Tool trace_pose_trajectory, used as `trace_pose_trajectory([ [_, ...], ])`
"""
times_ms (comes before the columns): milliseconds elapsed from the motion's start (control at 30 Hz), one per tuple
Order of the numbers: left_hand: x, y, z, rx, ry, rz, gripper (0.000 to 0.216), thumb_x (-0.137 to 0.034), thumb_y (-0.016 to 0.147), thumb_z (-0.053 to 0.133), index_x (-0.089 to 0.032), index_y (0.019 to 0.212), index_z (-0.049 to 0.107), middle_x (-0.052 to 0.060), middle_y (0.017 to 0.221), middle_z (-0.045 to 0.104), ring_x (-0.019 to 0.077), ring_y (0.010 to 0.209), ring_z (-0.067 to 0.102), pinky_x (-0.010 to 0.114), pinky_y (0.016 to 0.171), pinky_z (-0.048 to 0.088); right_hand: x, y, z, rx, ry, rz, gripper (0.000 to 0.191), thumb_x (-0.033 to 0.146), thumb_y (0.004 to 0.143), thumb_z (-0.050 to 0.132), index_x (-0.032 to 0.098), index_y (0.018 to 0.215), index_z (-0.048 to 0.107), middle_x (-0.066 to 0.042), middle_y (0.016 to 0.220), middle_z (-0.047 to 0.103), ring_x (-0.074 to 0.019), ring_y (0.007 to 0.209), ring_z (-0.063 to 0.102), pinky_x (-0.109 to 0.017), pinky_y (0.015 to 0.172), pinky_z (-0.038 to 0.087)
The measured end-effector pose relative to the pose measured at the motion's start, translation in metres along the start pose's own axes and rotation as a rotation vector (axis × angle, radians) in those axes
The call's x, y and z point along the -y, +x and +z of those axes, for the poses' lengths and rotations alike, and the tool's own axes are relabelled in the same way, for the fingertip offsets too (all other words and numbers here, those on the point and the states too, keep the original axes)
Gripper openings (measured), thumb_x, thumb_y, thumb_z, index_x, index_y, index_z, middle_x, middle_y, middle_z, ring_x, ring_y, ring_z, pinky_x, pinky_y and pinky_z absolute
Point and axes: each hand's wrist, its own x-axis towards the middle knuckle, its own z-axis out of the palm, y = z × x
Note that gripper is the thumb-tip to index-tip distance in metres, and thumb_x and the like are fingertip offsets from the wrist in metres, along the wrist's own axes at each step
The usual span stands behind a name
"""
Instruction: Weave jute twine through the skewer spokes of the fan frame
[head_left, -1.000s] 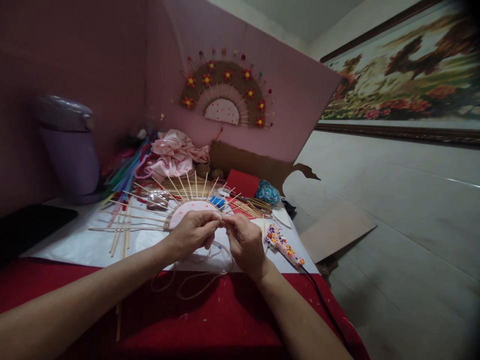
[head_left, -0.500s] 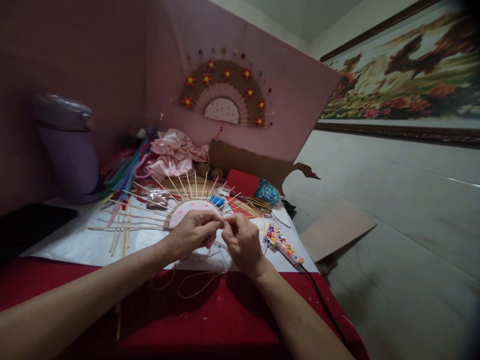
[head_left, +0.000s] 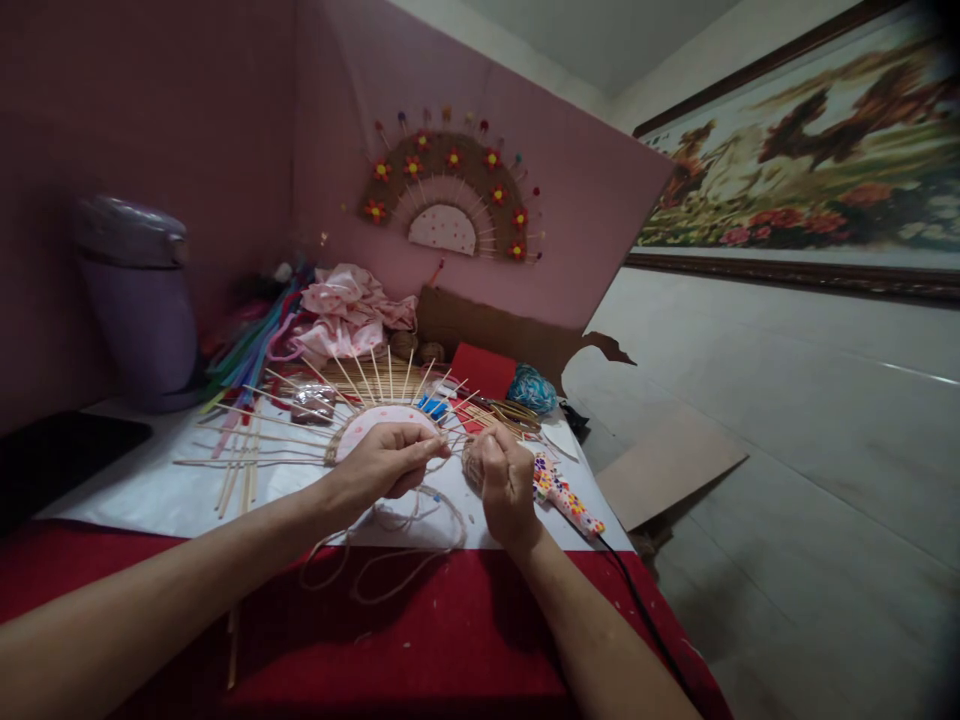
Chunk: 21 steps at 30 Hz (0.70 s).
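Observation:
A half-round fan frame (head_left: 375,415) lies on white paper, with a pink centre and thin wooden sticks spreading outward. My left hand (head_left: 382,462) rests at its near edge, fingers pinched on a length of jute twine (head_left: 405,520) that loops down over the paper onto the red cloth. A little to the right, my right hand (head_left: 504,482) is closed around a ball of the same twine (head_left: 472,463). The two hands are a short gap apart, with twine running between them.
A flowered glue gun (head_left: 566,492) with a black cord lies right of my right hand. Loose sticks (head_left: 240,470), pink cloth (head_left: 345,310), a blue yarn ball (head_left: 532,388), red felt and a purple bin (head_left: 139,295) crowd the table. A finished fan (head_left: 450,195) hangs on the pink wall.
My right hand has drawn away to the right from my left hand and now grips the twine ball. The left hand stays at the frame's edge.

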Motion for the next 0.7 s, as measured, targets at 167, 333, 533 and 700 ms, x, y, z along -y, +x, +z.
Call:
trace_pose_trajectory([
  [167,-0.001,0.000,-0.004,-0.072,0.002,0.025,0.024,-0.036,0.077,0.061,-0.012,0.072,0.059,-0.009,0.041,0.032,0.0029,0.036,0.024,0.017,0.036,0.013,0.019,-0.001,0.000,0.495,0.294,0.113,0.029,0.035,0.081,0.056,0.019,0.058,0.049,0.005,0.051,0.047,-0.0075,0.045,0.041,-0.020,0.044,0.037],
  [333,0.001,0.002,-0.008,-0.098,-0.029,0.049,0.017,-0.029,0.076,0.060,-0.013,0.076,0.060,-0.010,0.040,0.033,0.0031,0.035,0.025,0.017,0.037,0.014,0.027,-0.002,-0.002,0.899,0.582,0.359,0.021,0.036,0.077,0.062,0.016,0.071,0.061,0.005,0.050,0.054,-0.0050,0.036,0.041,-0.017,0.036,0.032],
  [533,0.001,0.003,-0.006,-0.039,0.022,0.038,0.017,-0.029,0.075,0.057,-0.012,0.074,0.058,-0.008,0.041,0.038,0.0036,0.036,0.029,0.017,0.037,0.019,0.012,0.004,0.002,0.237,0.369,0.198,0.014,0.030,0.080,0.061,0.019,0.089,0.060,0.008,0.048,0.050,-0.0067,0.039,0.041,-0.018,0.040,0.033],
  [700,0.003,0.003,-0.004,0.006,0.109,0.067,0.025,-0.035,0.075,0.059,-0.011,0.071,0.059,-0.006,0.044,0.044,0.0039,0.038,0.033,0.017,0.038,0.021,0.003,0.005,0.004,0.246,0.047,0.125,0.022,0.033,0.088,0.048,0.018,0.076,0.058,0.003,0.052,0.051,-0.0088,0.044,0.044,-0.020,0.044,0.034],
])
